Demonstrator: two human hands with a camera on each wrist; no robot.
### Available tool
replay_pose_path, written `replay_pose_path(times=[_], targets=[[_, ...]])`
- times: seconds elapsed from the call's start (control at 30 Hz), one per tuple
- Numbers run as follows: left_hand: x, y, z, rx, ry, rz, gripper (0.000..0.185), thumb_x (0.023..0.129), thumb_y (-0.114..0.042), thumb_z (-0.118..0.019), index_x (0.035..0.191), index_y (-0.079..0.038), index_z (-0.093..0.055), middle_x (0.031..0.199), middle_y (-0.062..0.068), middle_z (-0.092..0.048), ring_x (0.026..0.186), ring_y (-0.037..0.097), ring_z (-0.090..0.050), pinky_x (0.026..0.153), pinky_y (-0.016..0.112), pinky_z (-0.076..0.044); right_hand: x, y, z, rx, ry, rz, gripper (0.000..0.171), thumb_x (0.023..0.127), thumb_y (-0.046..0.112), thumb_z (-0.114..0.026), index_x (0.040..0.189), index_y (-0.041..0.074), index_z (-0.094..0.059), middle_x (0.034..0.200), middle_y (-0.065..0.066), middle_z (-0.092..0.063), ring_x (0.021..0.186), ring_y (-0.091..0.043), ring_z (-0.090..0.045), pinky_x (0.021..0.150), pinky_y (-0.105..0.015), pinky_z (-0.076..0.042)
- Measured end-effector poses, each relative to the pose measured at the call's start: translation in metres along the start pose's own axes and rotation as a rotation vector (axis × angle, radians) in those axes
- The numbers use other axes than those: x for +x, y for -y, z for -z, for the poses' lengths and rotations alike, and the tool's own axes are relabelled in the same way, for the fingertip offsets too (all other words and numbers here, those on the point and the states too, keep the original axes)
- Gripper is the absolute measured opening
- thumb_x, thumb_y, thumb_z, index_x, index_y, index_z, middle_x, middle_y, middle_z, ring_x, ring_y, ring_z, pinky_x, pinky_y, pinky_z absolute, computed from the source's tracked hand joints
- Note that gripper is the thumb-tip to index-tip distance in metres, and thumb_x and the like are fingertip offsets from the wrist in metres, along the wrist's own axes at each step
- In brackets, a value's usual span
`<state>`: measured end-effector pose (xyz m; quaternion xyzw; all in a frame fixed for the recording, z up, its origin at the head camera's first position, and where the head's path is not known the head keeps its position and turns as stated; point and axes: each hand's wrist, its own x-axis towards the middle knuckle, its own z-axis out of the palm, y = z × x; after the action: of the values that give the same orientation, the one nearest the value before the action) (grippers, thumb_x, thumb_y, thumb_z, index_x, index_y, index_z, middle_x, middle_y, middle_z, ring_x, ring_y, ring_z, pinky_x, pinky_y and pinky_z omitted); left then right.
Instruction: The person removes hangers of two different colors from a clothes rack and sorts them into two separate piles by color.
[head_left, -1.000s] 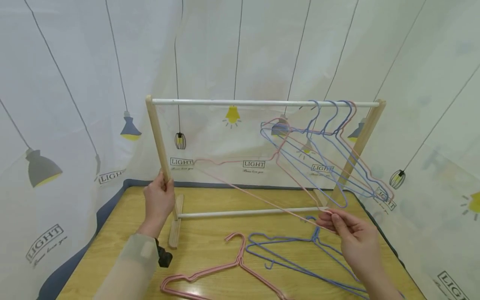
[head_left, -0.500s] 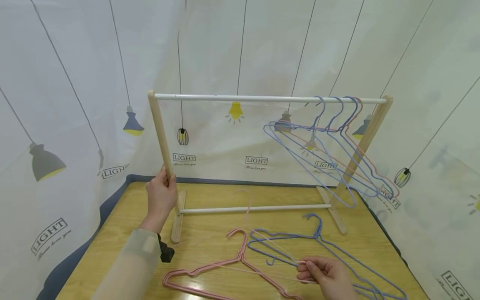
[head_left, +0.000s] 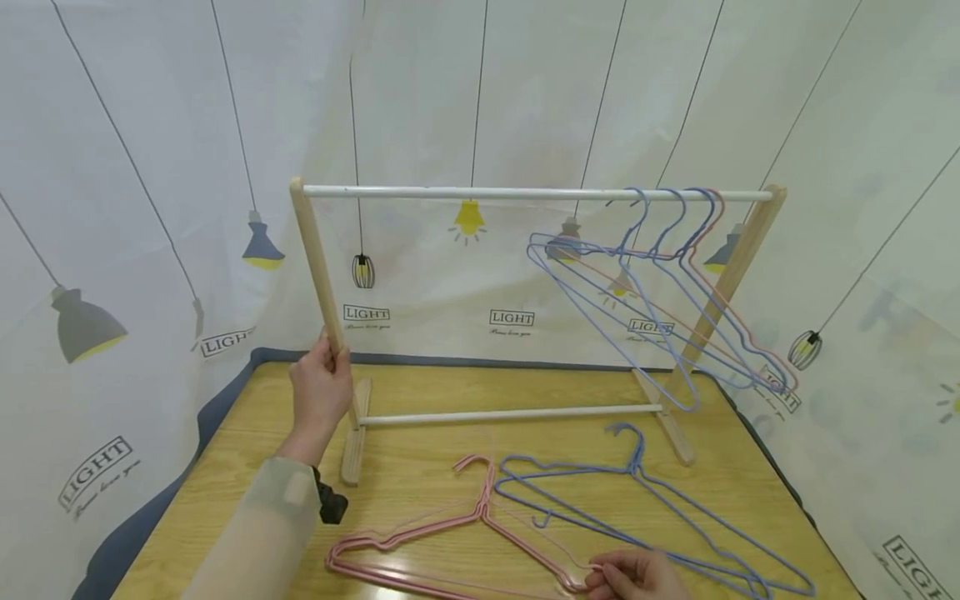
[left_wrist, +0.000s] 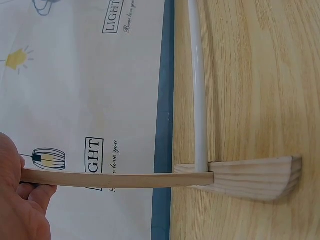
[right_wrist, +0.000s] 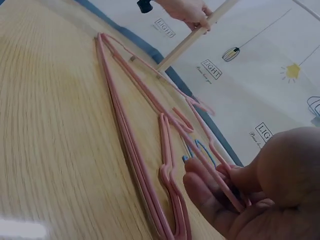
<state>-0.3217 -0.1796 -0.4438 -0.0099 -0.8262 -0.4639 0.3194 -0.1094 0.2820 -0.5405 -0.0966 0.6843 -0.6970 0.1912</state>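
My left hand [head_left: 321,396] grips the left wooden post [head_left: 315,267] of a small clothes rack. The same hold shows in the left wrist view, where the post meets its wooden foot [left_wrist: 255,177]. At the lower edge of the head view, my right hand [head_left: 633,575] pinches one end of a pink wire hanger [right_wrist: 202,160]. That hanger lies low over a stack of pink hangers [head_left: 482,510] on the table; whether it touches them I cannot tell. Several blue hangers [head_left: 636,462] lie just right of the stack.
Several blue hangers [head_left: 656,254] and a pink one hang at the right end of the white top rail [head_left: 465,193]. A white lower bar [head_left: 510,414] joins the rack's feet. Behind the wooden table [head_left: 247,450] hangs a cloth printed with lamps.
My right hand has brought the pink hanger down and toward me from in front of the rack to the pink stack. The left hand has stayed on the post.
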Motion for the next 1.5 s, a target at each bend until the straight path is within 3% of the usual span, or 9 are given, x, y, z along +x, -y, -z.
replay_pose_path(times=[0.13, 0.3, 0.43, 0.57, 0.8, 1.0, 1.23, 1.4, 1.5], targets=[[0.001, 0.000, 0.000, -0.021, 0.003, 0.002, 0.025, 0.104, -0.001, -0.064, 0.128, 0.004, -0.069, 0.113, 0.026, -0.075, 0.095, 0.037, -0.076, 0.071, 0.051, -0.060, 0.002, 0.003, 0.001, -0.270, -0.014, 0.057, 0.031, 0.105, 0.000, -0.059, 0.117, -0.029, -0.059, 0.102, -0.028, -0.075, 0.090, -0.011, -0.075, 0.076, -0.025, -0.059], [0.001, 0.000, 0.001, -0.034, -0.001, 0.000, 0.033, 0.104, 0.000, -0.063, 0.137, 0.003, -0.066, 0.117, 0.029, -0.073, 0.101, 0.039, -0.075, 0.076, 0.053, -0.061, 0.004, 0.021, 0.005, -0.711, -0.026, 0.297, 0.019, 0.100, -0.004, -0.063, 0.112, -0.015, -0.073, 0.104, -0.021, -0.078, 0.095, -0.009, -0.073, 0.074, -0.023, -0.058], [-0.001, 0.001, 0.002, -0.022, -0.005, -0.004, 0.029, 0.104, 0.000, -0.063, 0.132, 0.003, -0.068, 0.111, 0.027, -0.075, 0.094, 0.037, -0.076, 0.070, 0.048, -0.060, 0.003, 0.054, 0.008, -0.832, -0.214, 0.503, 0.018, 0.098, -0.009, -0.066, 0.112, -0.007, -0.077, 0.106, -0.013, -0.079, 0.099, -0.011, -0.073, 0.077, -0.021, -0.057], [-0.001, 0.003, 0.002, -0.008, -0.009, -0.002, 0.021, 0.104, -0.001, -0.063, 0.124, 0.003, -0.071, 0.108, 0.024, -0.076, 0.090, 0.035, -0.077, 0.066, 0.045, -0.059, 0.002, 0.101, 0.013, -0.764, -0.476, 0.545, 0.024, 0.098, -0.011, -0.066, 0.117, -0.001, -0.077, 0.114, 0.002, -0.078, 0.103, -0.003, -0.070, 0.084, -0.014, -0.053], [0.000, 0.007, 0.004, -0.004, -0.021, -0.015, 0.029, 0.104, 0.000, -0.064, 0.132, 0.003, -0.069, 0.111, 0.025, -0.076, 0.093, 0.037, -0.077, 0.068, 0.042, -0.060, 0.010, 0.166, 0.039, -0.678, -0.700, 0.777, 0.030, 0.090, -0.023, -0.067, 0.117, -0.010, -0.074, 0.115, -0.002, -0.078, 0.105, -0.003, -0.072, 0.089, -0.016, -0.053], [0.000, 0.010, 0.004, 0.019, -0.033, -0.048, 0.022, 0.104, -0.002, -0.065, 0.124, 0.003, -0.071, 0.094, 0.023, -0.077, 0.073, 0.032, -0.075, 0.055, 0.028, -0.053, 0.028, 0.177, 0.063, -0.516, -0.869, 0.684, 0.024, 0.097, -0.009, -0.070, 0.121, -0.008, -0.074, 0.113, 0.001, -0.078, 0.100, -0.004, -0.072, 0.084, -0.014, -0.053], [-0.001, 0.008, 0.000, 0.017, -0.025, -0.041, 0.028, 0.104, -0.002, -0.066, 0.131, 0.002, -0.069, 0.101, 0.024, -0.077, 0.082, 0.034, -0.077, 0.062, 0.041, -0.058, 0.041, 0.165, 0.077, -0.151, -0.762, 0.579, 0.033, 0.100, -0.001, -0.071, 0.129, -0.015, -0.066, 0.109, 0.001, -0.080, 0.098, -0.007, -0.075, 0.086, -0.016, -0.054], [-0.002, 0.006, -0.001, 0.005, -0.029, -0.047, 0.027, 0.103, 0.000, -0.066, 0.130, 0.004, -0.069, 0.105, 0.026, -0.076, 0.088, 0.037, -0.077, 0.067, 0.051, -0.059, 0.049, 0.158, 0.076, -0.233, -0.716, 0.609, 0.034, 0.105, 0.003, -0.066, 0.131, -0.018, -0.063, 0.113, -0.005, -0.079, 0.099, -0.010, -0.076, 0.088, -0.022, -0.055], [-0.001, 0.004, -0.001, -0.002, -0.034, -0.048, 0.026, 0.103, 0.001, -0.066, 0.128, 0.004, -0.070, 0.106, 0.026, -0.076, 0.091, 0.038, -0.077, 0.070, 0.053, -0.060, 0.054, 0.158, 0.072, -0.209, -0.682, 0.677, 0.032, 0.107, 0.000, -0.058, 0.131, -0.021, -0.060, 0.115, -0.011, -0.078, 0.101, -0.015, -0.077, 0.090, -0.027, -0.056]])
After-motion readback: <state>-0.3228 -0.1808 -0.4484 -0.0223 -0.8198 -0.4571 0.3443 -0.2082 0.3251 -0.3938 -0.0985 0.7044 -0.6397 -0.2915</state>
